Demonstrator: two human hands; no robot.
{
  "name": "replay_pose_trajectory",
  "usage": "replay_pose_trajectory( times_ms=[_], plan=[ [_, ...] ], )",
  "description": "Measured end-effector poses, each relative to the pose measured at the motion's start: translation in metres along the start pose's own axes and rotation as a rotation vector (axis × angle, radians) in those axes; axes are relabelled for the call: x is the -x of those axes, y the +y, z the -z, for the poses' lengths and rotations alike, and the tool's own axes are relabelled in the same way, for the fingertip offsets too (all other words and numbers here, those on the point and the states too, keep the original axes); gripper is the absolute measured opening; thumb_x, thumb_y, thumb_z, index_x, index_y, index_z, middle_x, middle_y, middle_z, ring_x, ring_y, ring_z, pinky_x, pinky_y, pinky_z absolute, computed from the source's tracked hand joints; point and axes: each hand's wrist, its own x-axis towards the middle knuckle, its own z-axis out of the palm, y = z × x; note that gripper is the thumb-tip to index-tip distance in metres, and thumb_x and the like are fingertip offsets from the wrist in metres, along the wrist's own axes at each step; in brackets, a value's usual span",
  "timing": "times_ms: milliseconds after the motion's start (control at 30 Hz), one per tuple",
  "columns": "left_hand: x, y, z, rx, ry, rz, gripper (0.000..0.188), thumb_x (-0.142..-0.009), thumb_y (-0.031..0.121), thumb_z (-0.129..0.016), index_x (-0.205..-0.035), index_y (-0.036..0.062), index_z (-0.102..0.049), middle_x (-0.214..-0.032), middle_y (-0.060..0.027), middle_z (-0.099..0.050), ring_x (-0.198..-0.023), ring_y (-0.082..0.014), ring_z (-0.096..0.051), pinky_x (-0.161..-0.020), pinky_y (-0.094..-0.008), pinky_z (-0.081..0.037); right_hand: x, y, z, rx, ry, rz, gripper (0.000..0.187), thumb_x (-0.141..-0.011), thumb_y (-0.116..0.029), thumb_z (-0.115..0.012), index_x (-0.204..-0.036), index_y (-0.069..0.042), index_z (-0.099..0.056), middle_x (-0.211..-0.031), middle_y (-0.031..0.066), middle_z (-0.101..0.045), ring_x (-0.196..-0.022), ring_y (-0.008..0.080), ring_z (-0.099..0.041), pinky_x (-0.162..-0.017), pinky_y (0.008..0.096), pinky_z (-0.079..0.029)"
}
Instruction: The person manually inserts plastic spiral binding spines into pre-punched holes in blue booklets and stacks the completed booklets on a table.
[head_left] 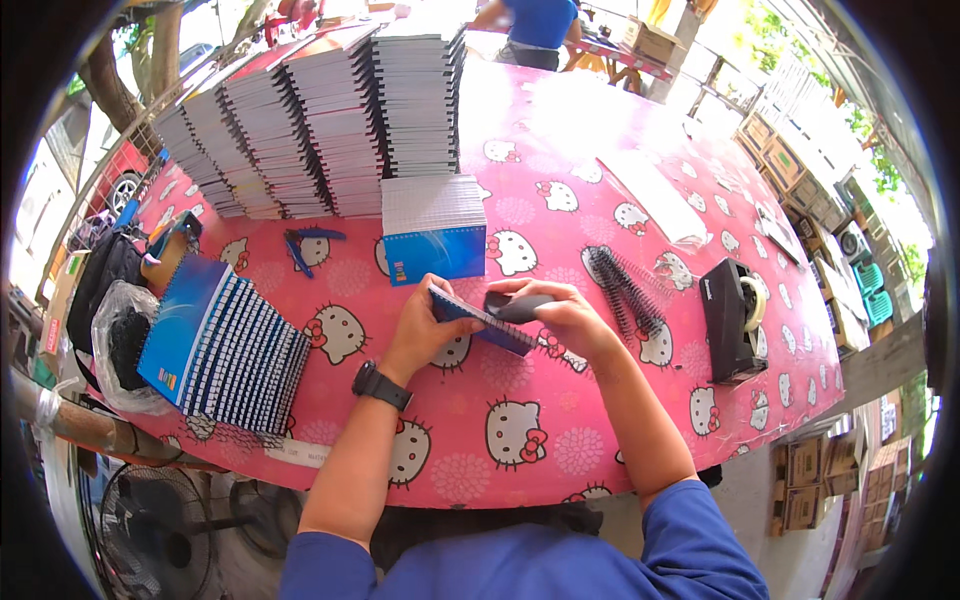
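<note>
left hand (428, 328) is clamping a blue-covered notebook (508, 338), thumb lying on the near side, other fingers wrapping behind. notebook is tilting over the middle of the pink table cover (640, 440), its spiral edge running down toward the right; cannot tell whether it is resting on the cover.

right hand (565, 315) is closing around a dark hand tool (522, 307), holding it right beside the spiral edge. kind of tool: cannot tell, fingers are hiding part of it. hands are working close together; cannot tell if they are touching. a black watch (382, 386) is sitting on the left wrist.

just beyond the hands, a short stack of blue notebooks (435, 255) is standing. to the left, a leaning stack of spiral-bound notebooks (240, 345) is fanning its bound edges. blue-handled pliers (299, 252) are lying between these two. tall notebook columns (330, 130) are rising at the far left.

to the right, loose dark spiral coils (628, 295) are lying near the right hand, a black tape dispenser (728, 325) standing past them.

farther off, a person in a blue top (540, 22) is showing at the upper edge; cardboard boxes (780, 160) are piling up at far right.
</note>
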Motion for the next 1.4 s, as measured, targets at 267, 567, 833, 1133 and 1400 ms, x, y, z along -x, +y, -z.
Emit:
replay_pose_trajectory(
  times_ms=[267,567,833,1133,1400],
  plan=[
    [0.001,-0.011,0.010,-0.073,0.012,-0.018,0.050,-0.066,0.018,-0.085,-0.087,0.0117,-0.041,-0.073,0.0033,-0.051,-0.066,-0.0045,-0.051,-0.057,-0.0209,-0.043,-0.003,-0.009,-0.005,0.149,0.074,-0.017,0.028,-0.078,-0.024,-0.063,-0.094,0.000,-0.066,-0.119,0.0115,-0.058,-0.106,0.0220,-0.054,-0.094,0.0364,-0.040],
    [-0.001,-0.008,0.011,-0.232,0.017,-0.055,0.048,-0.064,0.014,-0.085,-0.087,0.0111,-0.043,-0.076,0.0020,-0.050,-0.072,-0.0053,-0.048,-0.063,-0.0215,-0.043,-0.015,-0.011,0.004,0.423,0.164,-0.122,0.035,-0.078,-0.025,-0.070,-0.103,-0.001,-0.065,-0.125,0.0118,-0.056,-0.107,0.0173,-0.054,-0.087,0.0304,-0.044],
    [0.001,0.007,-0.003,0.063,-0.024,0.118,0.044,-0.069,0.003,-0.080,-0.092,0.0102,-0.043,-0.087,0.0002,-0.049,-0.082,-0.0083,-0.050,-0.071,-0.0241,-0.045,-0.029,-0.016,0.005,0.144,0.091,0.007,0.035,-0.077,-0.030,-0.071,-0.101,-0.005,-0.067,-0.122,0.0158,-0.057,-0.112,0.0251,-0.052,-0.094,0.0375,-0.040],
    [0.009,0.002,0.001,-0.068,-0.023,0.071,0.039,-0.075,0.004,-0.074,-0.096,0.0094,-0.042,-0.091,-0.0006,-0.050,-0.084,-0.0088,-0.052,-0.073,-0.0247,-0.046,-0.024,-0.015,-0.017,0.237,0.004,-0.055,0.036,-0.075,-0.029,-0.073,-0.103,-0.008,-0.066,-0.132,0.0148,-0.049,-0.118,0.0262,-0.048,-0.098,0.0397,-0.037],
    [0.005,0.017,0.005,-0.079,0.096,0.145,0.021,-0.091,0.020,-0.059,-0.105,0.0063,-0.051,-0.088,0.0012,-0.052,-0.077,-0.0063,-0.050,-0.068,-0.0239,-0.043,-0.014,-0.017,0.042,0.864,0.137,-0.122,0.039,-0.073,-0.032,-0.075,-0.103,-0.010,-0.066,-0.136,0.0171,-0.045,-0.124,0.0327,-0.044,-0.103,0.0433,-0.034]
  ],
)
